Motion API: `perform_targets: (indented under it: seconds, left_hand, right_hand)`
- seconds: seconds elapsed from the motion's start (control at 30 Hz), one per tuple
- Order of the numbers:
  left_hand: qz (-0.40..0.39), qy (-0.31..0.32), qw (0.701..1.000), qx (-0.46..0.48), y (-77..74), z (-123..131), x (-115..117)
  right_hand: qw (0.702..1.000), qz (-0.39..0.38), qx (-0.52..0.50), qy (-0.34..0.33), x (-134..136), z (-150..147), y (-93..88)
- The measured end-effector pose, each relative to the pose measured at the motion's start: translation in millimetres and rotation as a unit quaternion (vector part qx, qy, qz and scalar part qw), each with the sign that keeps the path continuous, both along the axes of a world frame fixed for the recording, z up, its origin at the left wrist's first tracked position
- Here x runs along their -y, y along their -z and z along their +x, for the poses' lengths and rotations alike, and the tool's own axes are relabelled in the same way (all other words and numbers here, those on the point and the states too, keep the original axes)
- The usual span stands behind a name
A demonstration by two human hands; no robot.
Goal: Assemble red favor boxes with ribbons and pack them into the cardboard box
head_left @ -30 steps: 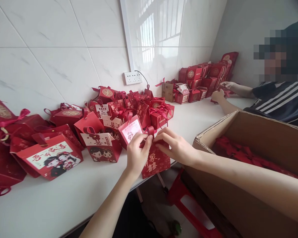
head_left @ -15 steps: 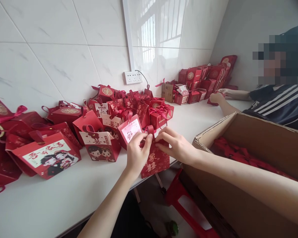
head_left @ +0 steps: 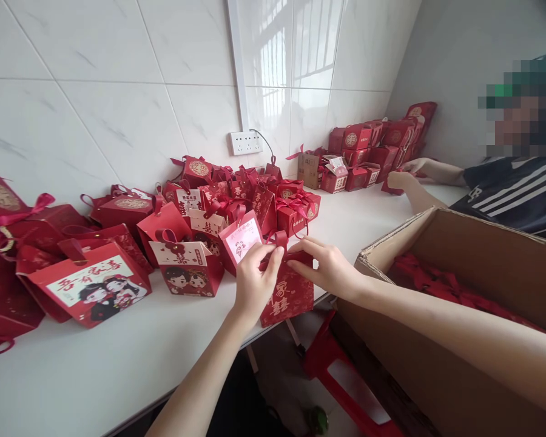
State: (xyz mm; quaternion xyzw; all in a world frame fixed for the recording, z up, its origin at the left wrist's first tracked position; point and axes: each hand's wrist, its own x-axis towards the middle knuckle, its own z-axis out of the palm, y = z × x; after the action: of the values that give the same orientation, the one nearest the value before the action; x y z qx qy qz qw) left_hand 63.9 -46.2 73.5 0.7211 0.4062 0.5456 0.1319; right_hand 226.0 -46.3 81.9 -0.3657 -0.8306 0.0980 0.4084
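Observation:
Between my hands a red gift box (head_left: 290, 297) with pale printed characters stands upright at the table's front edge. A dark red ribbon loop (head_left: 281, 239) rises from its top. My left hand (head_left: 256, 279) is closed, thumb and fingers pinching the top of the box at the loop's left side. My right hand (head_left: 325, 265) grips the top edge from the right, its fingertips close to the ribbon's base. Part of the box's front is covered by my left hand. Just behind stands a box with a pink printed panel (head_left: 241, 237).
Many red gift boxes (head_left: 88, 285) line the white table (head_left: 131, 370) along the tiled wall. An open cardboard carton (head_left: 391, 227) with red items inside stands at right. Below it is a red stool (head_left: 346, 388). Beyond, a co-worker's hands (head_left: 404, 175) handle something red.
My hands stay at the top of the gift box with little movement. The whole view has shifted slightly. The co-worker's head has moved a little to the right.

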Motion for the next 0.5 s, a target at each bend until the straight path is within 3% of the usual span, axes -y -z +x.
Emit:
perform_targets:
  seconds: [0.27,0.5]
  left_hand:
    - [-0.116,0.098,0.984,0.090,12.7,-12,0]
    - [-0.099,0.083,0.988,0.084,18.4,-11,2]
  right_hand:
    - [1.000,-0.023,-0.002,-0.013,0,-1,-2.7]
    - [0.998,-0.016,0.009,-0.052,-1,1,-0.9]
